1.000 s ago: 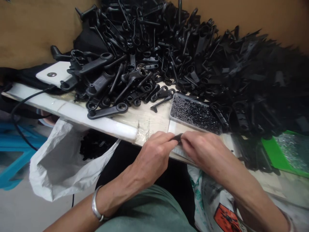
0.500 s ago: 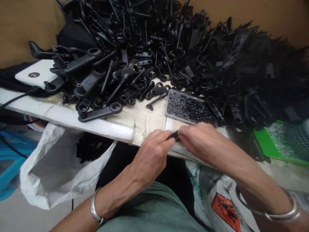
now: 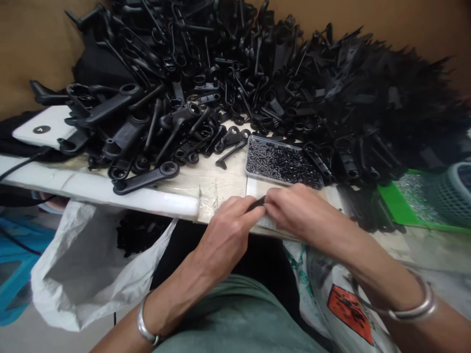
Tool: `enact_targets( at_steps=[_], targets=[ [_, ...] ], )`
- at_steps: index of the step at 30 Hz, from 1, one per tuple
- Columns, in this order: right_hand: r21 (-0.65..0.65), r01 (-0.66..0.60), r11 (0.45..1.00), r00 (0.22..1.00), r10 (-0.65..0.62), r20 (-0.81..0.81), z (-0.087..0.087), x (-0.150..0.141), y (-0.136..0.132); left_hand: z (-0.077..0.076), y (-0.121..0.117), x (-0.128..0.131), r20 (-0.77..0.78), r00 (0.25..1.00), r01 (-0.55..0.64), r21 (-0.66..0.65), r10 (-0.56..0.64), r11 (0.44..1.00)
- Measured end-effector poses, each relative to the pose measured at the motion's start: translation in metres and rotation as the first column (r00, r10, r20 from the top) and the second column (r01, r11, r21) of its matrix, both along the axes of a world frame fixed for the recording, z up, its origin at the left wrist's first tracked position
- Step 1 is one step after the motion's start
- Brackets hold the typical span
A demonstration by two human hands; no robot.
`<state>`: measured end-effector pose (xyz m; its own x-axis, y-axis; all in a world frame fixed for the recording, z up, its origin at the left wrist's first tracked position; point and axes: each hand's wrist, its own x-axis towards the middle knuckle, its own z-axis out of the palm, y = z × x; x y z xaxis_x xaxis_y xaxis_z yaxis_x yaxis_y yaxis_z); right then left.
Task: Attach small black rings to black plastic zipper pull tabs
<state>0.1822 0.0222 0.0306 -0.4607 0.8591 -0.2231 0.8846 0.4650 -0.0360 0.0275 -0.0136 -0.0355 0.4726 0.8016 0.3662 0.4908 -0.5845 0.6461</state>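
Observation:
My left hand (image 3: 232, 226) is closed around a black plastic part (image 3: 256, 202) at the table's front edge. Against the other end of that part, my right hand (image 3: 290, 206) is pinched, its fingertips touching or gripping it. Most of the part is hidden by my fingers, so its full shape does not show. Just beyond my hands sits a clear plastic box (image 3: 283, 162) of small dark pieces. A white sheet or pad (image 3: 257, 186) lies partly under my right hand.
A big heap of black plastic arms (image 3: 221, 73) covers the back of the table. On the left are a white device (image 3: 44, 130) and an open white sack (image 3: 84, 274) below. A green tray (image 3: 399, 198) and a grey-green basket (image 3: 454, 196) stand to the right.
The view has shifted slightly, so the table things appear a little further left. Both hands stay together at the black plastic part, with little change in their hold.

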Motion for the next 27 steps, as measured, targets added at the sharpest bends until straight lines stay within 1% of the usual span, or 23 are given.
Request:
enact_targets(
  at_steps=[1,3,4,5,6,7,9,11,13,14,15,16,18,20,24,27],
  targets=[
    [-0.070,0.040,0.997,0.997,-0.044,-0.066,-0.001,0.007,0.004,0.001,0.000,0.000,-0.038,0.999,0.006,-0.007,-0.006,1.000],
    [-0.243,0.107,0.964,0.963,-0.162,-0.217,-0.002,0.019,0.007,0.005,-0.001,-0.001,-0.120,0.993,0.012,-0.036,-0.016,0.999],
    [-0.317,0.131,0.939,0.923,-0.232,-0.306,-0.002,0.024,0.006,0.006,-0.001,-0.001,-0.155,0.988,0.014,-0.050,-0.022,0.999],
    [-0.372,0.158,0.915,0.865,-0.310,-0.395,-0.003,0.028,0.003,0.008,-0.001,-0.001,-0.182,0.983,0.015,-0.060,-0.026,0.998],
    [-0.411,0.193,0.891,0.787,-0.391,-0.478,-0.004,0.033,-0.002,0.010,0.000,-0.001,-0.199,0.980,0.016,-0.068,-0.029,0.998],
    [-0.445,0.241,0.863,0.688,-0.475,-0.549,-0.005,0.037,-0.007,0.011,0.000,-0.001,-0.210,0.977,0.018,-0.073,-0.033,0.997],
    [-0.523,0.323,0.789,0.444,-0.614,-0.653,-0.010,0.045,-0.021,0.011,0.001,-0.001,-0.198,0.980,0.018,-0.079,-0.034,0.997],
    [-0.621,0.353,0.700,0.194,-0.703,-0.684,-0.018,0.050,-0.035,0.010,0.001,0.000,-0.133,0.991,0.011,-0.074,-0.021,0.997],
    [-0.715,0.322,0.620,-0.012,-0.753,-0.658,-0.026,0.050,-0.045,0.008,0.001,0.001,-0.035,0.999,-0.006,-0.057,0.004,0.998],
    [-0.754,0.286,0.591,-0.093,-0.766,-0.636,-0.030,0.048,-0.048,0.007,0.000,0.002,0.009,1.000,-0.012,-0.049,0.012,0.999],
    [-0.782,0.237,0.576,-0.161,-0.771,-0.616,-0.033,0.046,-0.049,0.007,0.000,0.004,0.043,0.999,-0.016,-0.044,0.018,0.999],
    [-0.797,0.180,0.577,-0.220,-0.766,-0.604,-0.035,0.043,-0.050,0.006,-0.001,0.005,0.064,0.998,-0.016,-0.044,0.019,0.999],
    [-0.791,0.063,0.609,-0.306,-0.743,-0.596,-0.037,0.038,-0.049,0.007,-0.002,0.008,0.073,0.997,-0.006,-0.046,0.009,0.999],
    [-0.767,-0.003,0.642,-0.353,-0.718,-0.600,-0.037,0.036,-0.047,0.010,-0.003,0.010,0.039,0.999,0.008,-0.037,-0.007,0.999],
    [-0.746,-0.005,0.666,-0.404,-0.683,-0.608,-0.038,0.037,-0.046,0.018,-0.005,0.010,-0.092,0.995,0.035,-0.012,-0.036,0.999],
    [-0.734,0.003,0.679,-0.431,-0.661,-0.614,-0.041,0.037,-0.048,0.021,-0.005,0.009,-0.144,0.988,0.057,-0.014,-0.059,0.998]
  ],
)
